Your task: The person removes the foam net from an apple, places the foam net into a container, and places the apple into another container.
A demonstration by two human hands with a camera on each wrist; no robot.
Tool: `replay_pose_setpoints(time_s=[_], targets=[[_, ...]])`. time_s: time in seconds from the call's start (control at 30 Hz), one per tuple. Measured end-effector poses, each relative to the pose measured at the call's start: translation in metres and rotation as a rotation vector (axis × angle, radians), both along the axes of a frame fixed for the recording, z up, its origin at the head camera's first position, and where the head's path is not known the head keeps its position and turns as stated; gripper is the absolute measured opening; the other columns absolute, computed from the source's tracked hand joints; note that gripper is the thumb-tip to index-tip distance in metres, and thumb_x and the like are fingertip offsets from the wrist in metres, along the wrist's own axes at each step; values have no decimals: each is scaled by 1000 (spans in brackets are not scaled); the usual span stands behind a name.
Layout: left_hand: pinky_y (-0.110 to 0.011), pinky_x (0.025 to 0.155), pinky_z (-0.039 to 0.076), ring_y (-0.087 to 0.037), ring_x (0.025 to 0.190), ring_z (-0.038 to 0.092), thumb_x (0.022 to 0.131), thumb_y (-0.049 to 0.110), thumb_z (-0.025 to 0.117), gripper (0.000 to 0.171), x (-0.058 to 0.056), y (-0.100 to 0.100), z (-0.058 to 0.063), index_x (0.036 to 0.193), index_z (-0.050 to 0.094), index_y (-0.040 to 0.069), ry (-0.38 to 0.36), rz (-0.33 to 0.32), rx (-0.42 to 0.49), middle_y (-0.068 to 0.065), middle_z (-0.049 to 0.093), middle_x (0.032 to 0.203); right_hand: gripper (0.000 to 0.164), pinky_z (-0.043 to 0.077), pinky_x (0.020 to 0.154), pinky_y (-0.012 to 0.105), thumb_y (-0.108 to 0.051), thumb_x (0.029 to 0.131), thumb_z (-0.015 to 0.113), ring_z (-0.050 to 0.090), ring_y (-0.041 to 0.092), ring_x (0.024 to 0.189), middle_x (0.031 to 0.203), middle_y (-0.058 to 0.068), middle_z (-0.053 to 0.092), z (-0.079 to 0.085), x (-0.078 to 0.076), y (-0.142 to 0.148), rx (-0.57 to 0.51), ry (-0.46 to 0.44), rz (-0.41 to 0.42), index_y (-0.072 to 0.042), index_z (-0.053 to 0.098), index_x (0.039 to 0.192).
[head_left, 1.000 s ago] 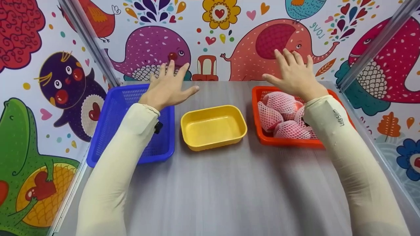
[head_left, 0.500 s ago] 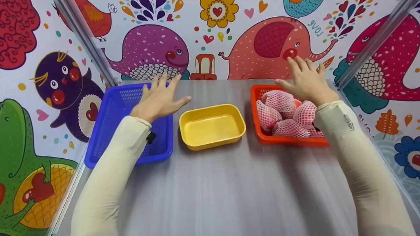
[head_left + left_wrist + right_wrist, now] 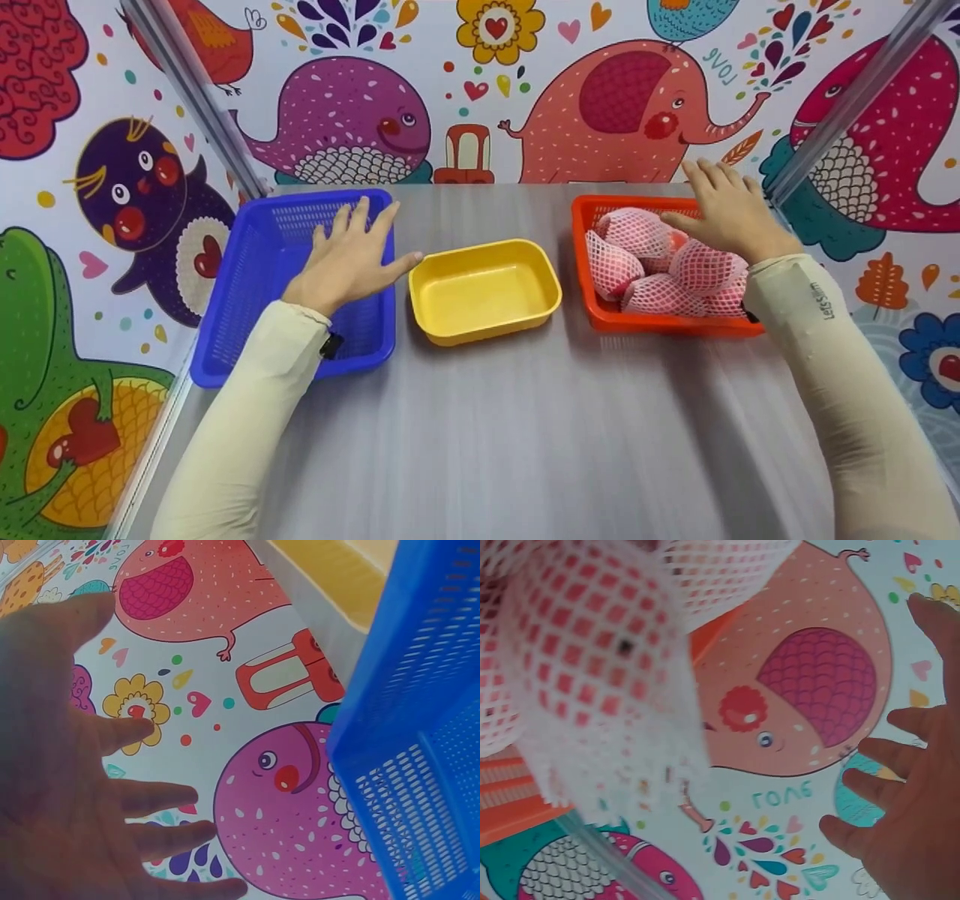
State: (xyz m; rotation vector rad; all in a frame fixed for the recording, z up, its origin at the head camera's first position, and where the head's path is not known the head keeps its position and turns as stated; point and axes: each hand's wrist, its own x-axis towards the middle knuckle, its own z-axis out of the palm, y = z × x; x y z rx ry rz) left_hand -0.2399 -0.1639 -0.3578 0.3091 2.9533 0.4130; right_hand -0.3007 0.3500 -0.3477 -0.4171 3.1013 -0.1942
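Left grip (image 3: 346, 261) hangs spread over the blue basket (image 3: 388, 307) at nine o'clock; right grip (image 3: 736, 214), likewise outstretched, over the red basket (image 3: 652, 323) at three. Right sleeve (image 3: 847, 397) reads "LetsSlim".

The left wrist view crops the blue basket (image 3: 390, 652); the right wrist view blurs netted fruit (image 3: 600, 637).

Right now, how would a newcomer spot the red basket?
Facing the elephant-print wall, look at the grey table. Left to right stand the blue basket, the yellow tub and the red basket. Only the red one shows net-wrapped fruit inside.
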Motion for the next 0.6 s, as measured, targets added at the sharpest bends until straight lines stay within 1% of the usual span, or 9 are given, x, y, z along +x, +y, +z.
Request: replay_pose_setpoints(time_s=[0.1, 0.27, 0.43, 0.57, 0.6], targets=[[-72, 109, 1, -48, 148, 0, 91, 74, 46, 93, 0, -1, -4, 162, 9, 26, -1, 3, -1, -22, 2, 165, 96, 1, 112, 70, -60, 93, 58, 7, 49, 147, 163, 24, 12, -8, 0, 9, 3, -9, 14, -11, 11, 161], [-73, 109, 2, -49, 147, 1, 91, 73, 47, 93, 2, -3, -8, 162, 11, 26, -9, 7, 0, -22, 2, 164, 100, 1, 111, 71, -63, 88, 62, 11, 51, 145, 161, 26, 17, -23, 0, 21, 28, -57, 16, -12, 16, 161], [-73, 109, 3, -50, 147, 2, 92, 72, 47, 92, 2, -5, -12, 162, 12, 25, -20, 12, 0, -22, 3, 164, 103, 7, 106, 77, -62, 82, 72, 14, 54, 141, 158, 29, 19, -37, 2, 33, 32, -172, 15, -12, 24, 159], [-73, 109, 3, -49, 147, 2, 91, 73, 46, 93, 2, -6, -15, 162, 12, 24, -24, 10, 4, -22, 4, 164, 103, 15, 102, 79, -62, 80, 73, 16, 57, 139, 158, 30, 19, -47, 5, 44, 25, -256, 9, -12, 27, 157], [-74, 109, 3, -50, 147, 2, 91, 74, 46, 93, 2, -6, -16, 162, 13, 23, -24, 8, 4, -23, 3, 164, 105, 16, 101, 80, -63, 79, 74, 15, 57, 139, 158, 30, 18, -49, 7, 46, 25, -280, 1, -13, 26, 158]])
